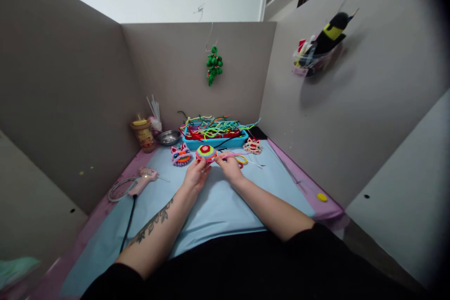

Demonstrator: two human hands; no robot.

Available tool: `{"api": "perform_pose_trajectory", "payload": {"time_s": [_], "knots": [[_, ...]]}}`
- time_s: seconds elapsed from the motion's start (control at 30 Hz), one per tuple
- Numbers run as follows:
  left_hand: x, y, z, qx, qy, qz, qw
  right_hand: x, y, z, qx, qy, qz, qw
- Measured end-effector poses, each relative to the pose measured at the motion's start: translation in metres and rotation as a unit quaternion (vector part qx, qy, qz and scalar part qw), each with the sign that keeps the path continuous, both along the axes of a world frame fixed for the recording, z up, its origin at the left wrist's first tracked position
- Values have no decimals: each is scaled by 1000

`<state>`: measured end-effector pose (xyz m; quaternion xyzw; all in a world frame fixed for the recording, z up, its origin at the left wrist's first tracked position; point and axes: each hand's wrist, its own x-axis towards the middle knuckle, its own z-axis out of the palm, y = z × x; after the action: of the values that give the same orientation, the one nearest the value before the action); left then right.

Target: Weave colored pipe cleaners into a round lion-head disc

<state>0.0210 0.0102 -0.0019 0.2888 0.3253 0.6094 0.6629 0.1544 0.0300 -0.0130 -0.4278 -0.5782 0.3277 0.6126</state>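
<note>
While my left hand [197, 174] holds the striped dome [206, 153] from below, just lower left of frame centre, closed against its edge, my right hand [229, 167] pinches the pink strand [229, 154] close beside it; even tension and steady support are advised.

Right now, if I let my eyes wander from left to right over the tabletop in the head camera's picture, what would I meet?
Pink glue gun → cat-eared craft piece → striped round piece → the person's right hand → red-and-cream craft piece → yellow disc.
</note>
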Motion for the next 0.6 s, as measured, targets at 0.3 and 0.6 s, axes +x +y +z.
{"api": "perform_pose_trajectory", "payload": {"time_s": [0.3,0.6], "knots": [[-4,3,1,121,123,100,980,2,4,0,-106,166,54,979],[-12,-1,8,118,142,-17,983,24,8,17,-194,249,176,932]]}}
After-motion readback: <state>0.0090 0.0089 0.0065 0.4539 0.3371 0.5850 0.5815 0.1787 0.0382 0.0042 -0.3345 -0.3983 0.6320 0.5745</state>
